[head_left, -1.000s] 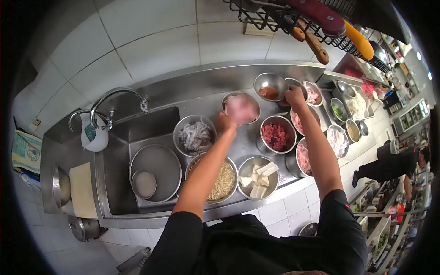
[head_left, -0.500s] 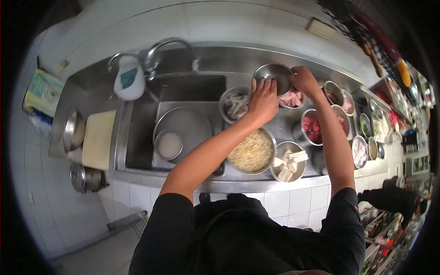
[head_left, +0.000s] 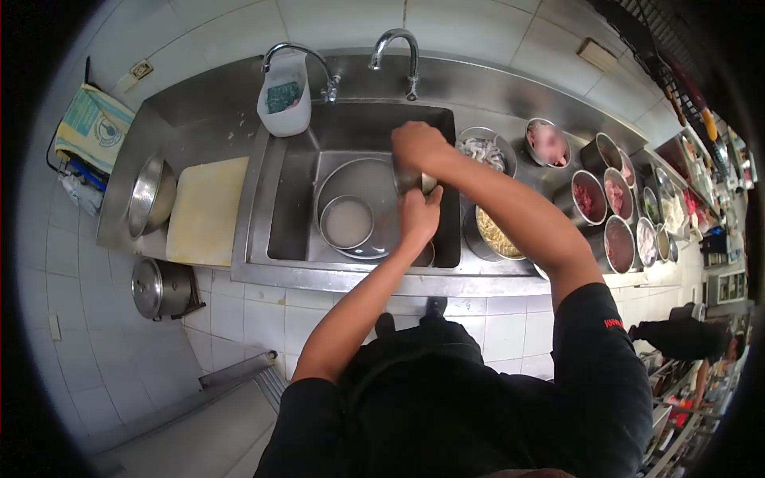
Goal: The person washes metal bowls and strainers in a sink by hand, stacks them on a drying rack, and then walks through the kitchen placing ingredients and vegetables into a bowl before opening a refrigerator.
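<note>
Both of my hands are over the right part of the sink (head_left: 280, 215), on a small metal bowl (head_left: 408, 177) tilted on its side. My right hand (head_left: 419, 146) grips its upper edge with bent fingers. My left hand (head_left: 419, 213) holds the lower side, its fingers partly hidden. Left of them in the sink lies a wide round metal basin (head_left: 382, 187) with a smaller bowl of cloudy liquid (head_left: 347, 222) in it. What the tilted bowl contains is not visible.
Two faucets (head_left: 396, 36) stand behind the sink. A cutting board (head_left: 209, 211) and metal bowl (head_left: 151, 197) are at the left. To the right are several containers, including noodle-like strands (head_left: 494, 233) and red meat (head_left: 588, 197). A person (head_left: 684, 338) is at the far right.
Both hands have moved left with the metal bowl, from the counter containers to above the sink, and the bowl is now tilted. The view has shifted left.
</note>
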The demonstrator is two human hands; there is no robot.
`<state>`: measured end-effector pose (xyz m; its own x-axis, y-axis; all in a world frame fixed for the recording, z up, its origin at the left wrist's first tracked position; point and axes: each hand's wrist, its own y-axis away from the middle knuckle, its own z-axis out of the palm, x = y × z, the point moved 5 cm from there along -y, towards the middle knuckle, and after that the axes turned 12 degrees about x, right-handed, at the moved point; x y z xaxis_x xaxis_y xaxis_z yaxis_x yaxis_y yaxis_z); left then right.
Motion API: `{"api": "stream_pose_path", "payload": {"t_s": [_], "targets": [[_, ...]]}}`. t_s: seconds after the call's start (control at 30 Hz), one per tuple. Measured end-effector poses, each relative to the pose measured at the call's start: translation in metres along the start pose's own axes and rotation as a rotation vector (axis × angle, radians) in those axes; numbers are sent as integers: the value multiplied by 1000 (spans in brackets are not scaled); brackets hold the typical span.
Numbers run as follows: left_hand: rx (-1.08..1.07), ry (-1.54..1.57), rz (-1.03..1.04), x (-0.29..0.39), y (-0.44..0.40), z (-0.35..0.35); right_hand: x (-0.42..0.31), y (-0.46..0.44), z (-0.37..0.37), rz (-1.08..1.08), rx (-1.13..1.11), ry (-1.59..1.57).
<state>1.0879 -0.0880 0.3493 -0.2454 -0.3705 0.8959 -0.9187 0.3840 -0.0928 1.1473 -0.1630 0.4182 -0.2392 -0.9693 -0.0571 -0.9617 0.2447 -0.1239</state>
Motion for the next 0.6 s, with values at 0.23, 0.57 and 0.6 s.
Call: {"api": "stream_pose_path", "payload": {"t_s": [0.23,0.57,0.6], "targets": [[345,-14,643,52,-20,-15,150,11,2,688,36,-862],[-14,159,-47,-17,-63,113,331,35,108,1232,550,-1357],[-42,169,-71,-25,-69,124,335,34,118,1239,553,-1363]]}}
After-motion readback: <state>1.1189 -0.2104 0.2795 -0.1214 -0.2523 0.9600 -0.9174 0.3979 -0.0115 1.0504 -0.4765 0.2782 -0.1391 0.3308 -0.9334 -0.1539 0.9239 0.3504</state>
